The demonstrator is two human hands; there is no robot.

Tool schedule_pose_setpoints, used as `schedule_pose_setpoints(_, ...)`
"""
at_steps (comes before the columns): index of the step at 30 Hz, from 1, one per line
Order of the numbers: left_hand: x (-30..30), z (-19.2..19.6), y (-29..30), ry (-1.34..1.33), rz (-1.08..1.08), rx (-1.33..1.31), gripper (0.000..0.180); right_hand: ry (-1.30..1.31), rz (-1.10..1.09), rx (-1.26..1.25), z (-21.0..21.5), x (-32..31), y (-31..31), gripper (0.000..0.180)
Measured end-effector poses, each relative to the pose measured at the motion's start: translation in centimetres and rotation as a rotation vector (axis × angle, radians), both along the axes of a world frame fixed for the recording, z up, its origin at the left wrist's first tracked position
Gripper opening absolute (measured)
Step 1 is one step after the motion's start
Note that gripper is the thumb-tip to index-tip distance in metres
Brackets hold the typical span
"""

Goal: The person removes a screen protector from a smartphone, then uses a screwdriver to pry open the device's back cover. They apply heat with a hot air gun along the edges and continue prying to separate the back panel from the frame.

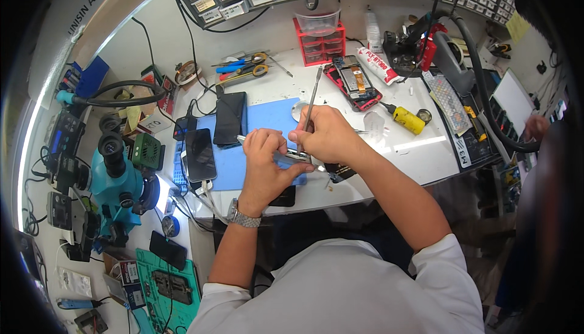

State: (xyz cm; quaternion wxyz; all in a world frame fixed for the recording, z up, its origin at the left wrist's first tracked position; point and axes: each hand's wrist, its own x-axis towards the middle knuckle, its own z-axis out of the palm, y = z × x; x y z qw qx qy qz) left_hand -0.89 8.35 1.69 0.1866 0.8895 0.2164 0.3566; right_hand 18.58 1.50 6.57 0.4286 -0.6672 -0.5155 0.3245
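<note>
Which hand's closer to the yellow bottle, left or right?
Right. The right hand, pinching a slim metal tool, is left of the yellow bottle; the left hand is farther left and closer to the person's body.

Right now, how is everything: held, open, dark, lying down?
Left hand: holding silver gadget
Right hand: grip closed on metal stick
White-edged phone: screen dark, cable plugged in
Black phone: dark, lying down
Red-edged phone: open, insides showing
Yellow bottle: lying sideways
White tube: lying down
Microscope: standing
</note>
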Motion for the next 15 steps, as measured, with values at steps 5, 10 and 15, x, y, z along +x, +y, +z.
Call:
schedule_pose_setpoints(5, 0.1, -0.2, 0.0, -0.001, 0.005, 0.005, 0.066, 0.114, 0.05, -0.104, -1.6, 0.7, 1.8, 0.024)
schedule_pose_setpoints(10, 0.1, -0.4, 0.2, -0.011, 0.019, 0.056, 0.068, 0.386, 0.123, -0.154, -2.0, 1.1, 2.2, 0.018)
schedule_pose_setpoints(15, 0.2, -0.1, 0.0, -0.004, 0.023, 0.065, 0.066, 0.542, 0.189, -0.051, -3.3, 1.8, 1.5, 0.018)
